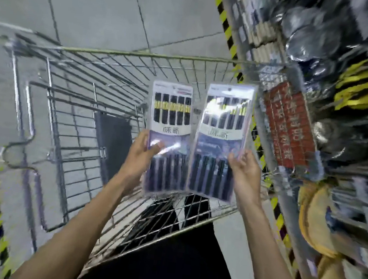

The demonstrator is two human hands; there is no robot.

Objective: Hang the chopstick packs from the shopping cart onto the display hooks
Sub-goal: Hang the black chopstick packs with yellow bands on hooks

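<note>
Left chopstick pack [171, 114] and right chopstick pack [222, 132]: clear, glossy plastic shells over printed card, the right one flaring white with glare. The chopsticks inside look dark and smooth, with shiny gold bands. Shopping cart [142, 55]: bare silvery metal wire with a dull sheen. Its seat flap [113, 134]: matt dark plastic. Red sign [286, 120]: flat, matt panel. Floor [90, 5]: smooth, matt grey slabs.

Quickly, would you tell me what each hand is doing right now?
Left hand: grips the left chopstick pack by its left edge.
Right hand: grips the right chopstick pack by its right edge.
</note>
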